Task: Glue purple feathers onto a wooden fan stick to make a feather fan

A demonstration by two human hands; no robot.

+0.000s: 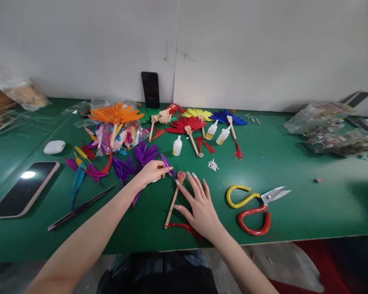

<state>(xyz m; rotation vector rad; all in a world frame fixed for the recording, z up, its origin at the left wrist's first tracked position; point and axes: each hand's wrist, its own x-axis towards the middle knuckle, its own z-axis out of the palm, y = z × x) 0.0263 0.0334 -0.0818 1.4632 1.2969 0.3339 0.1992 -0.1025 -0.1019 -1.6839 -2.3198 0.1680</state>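
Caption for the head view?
Left hand pinches a purple feather; right hand touches a wooden fan handle on the green table.

This is a small craft workshop, where a long green surface (309, 204) against a bare white wall (263, 49) carries finished feather fans (187, 124) and glue bottles (177, 145) at twelve o'clock, loose feathers (144, 153) at ten, scissors (265, 201) at three and bagged supplies (322, 126) at two.

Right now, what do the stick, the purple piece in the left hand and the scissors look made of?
Stick: likely wood or bamboo, pale tan, matte. Purple piece in the left hand: probably a dyed feather, tapered like the loose feathers nearby. Scissors: shiny metal blades; glossy yellow and red handles, seemingly plastic-coated.
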